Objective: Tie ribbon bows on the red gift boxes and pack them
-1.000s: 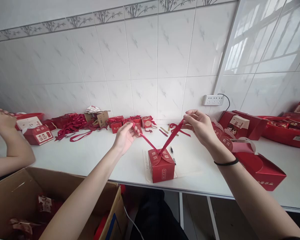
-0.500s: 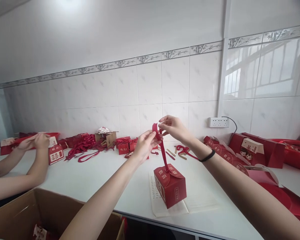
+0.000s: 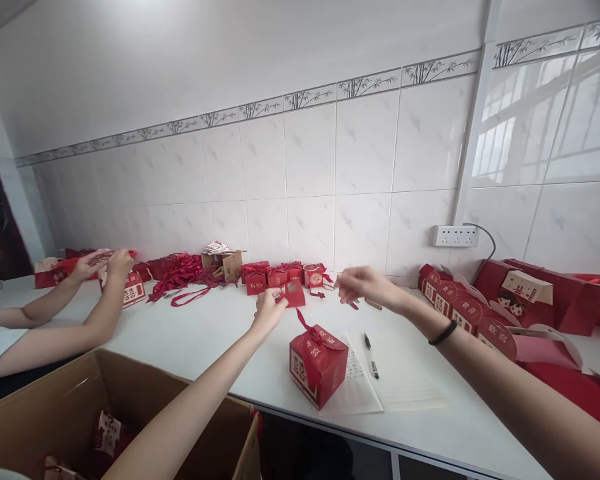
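A red gift box [image 3: 317, 367] with pale printed characters sits on an opened notebook [image 3: 415, 383]. From its top rises a red ribbon [image 3: 306, 321], knotted at the lid, its loose end leaning left. My left hand [image 3: 269, 310] is beyond the box, fingers closed at the edge of a small red card [image 3: 295, 294]; how firmly they grip it is hard to see. Farther right, my right hand [image 3: 363, 287] hovers over the back of the table, fingers bent loosely downward and slightly blurred, with nothing visible in them. Thin strips [image 3: 373, 304] lie beneath it.
A black pen [image 3: 371, 357] lies on the notebook. Small red boxes [image 3: 257, 279] and a heap of red ribbons [image 3: 180, 273] line the wall. Red boxes [image 3: 465, 313] stand at right. A cardboard carton [image 3: 180, 380] is at front left. Another person's hands [image 3: 103, 263] work at left.
Both hands have let go of the ribbon. My left hand has moved to the red card, my right hand away rightward. The box sits turned, and the view has shifted.
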A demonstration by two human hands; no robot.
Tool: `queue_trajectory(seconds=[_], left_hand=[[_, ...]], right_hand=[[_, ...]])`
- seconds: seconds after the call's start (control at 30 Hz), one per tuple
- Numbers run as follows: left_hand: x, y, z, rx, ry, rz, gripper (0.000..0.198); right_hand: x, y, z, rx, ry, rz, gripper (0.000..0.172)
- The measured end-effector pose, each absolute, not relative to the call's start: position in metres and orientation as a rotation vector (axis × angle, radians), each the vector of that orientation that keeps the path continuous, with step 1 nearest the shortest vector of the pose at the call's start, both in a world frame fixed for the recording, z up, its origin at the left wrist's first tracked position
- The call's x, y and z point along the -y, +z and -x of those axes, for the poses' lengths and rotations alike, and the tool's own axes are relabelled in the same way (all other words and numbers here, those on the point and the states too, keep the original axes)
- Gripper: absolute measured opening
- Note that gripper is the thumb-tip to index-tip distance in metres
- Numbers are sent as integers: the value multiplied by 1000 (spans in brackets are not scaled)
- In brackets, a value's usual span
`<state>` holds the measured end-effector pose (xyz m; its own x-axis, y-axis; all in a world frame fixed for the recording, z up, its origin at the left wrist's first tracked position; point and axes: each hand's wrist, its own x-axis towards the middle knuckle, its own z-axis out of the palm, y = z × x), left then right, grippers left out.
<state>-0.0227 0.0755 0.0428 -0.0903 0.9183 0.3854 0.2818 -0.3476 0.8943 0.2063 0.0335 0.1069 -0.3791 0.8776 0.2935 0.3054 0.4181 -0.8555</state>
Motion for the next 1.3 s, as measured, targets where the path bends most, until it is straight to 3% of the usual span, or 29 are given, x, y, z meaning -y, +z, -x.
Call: queue_trajectory(seconds=[0.13,0.23,0.33,0.47,0.97,1.3], left_hand=[[-39,22,22,-1335,1118,-2069,6],[-20,14,14,-1394,823,-2391,9],[-17,9,6,-1399,752,-2431,12],[-24,4,1,-1396,770,-2383,14],[-38,7,8,-1214,770,-2200,9],[-36,4,3,-1264,810,-2275,7]], right_hand=[[-40,65,-190,2313,544,1224,16],[-38,47,-173,2463,504,1142,22],[-37,39,-164,2553,414,1138,28],[-41,31,-164,2534,323,1250,15],[-42,9,-167,2200,757,1223,14],[-45,3,-168,2098,842,1220,12]])
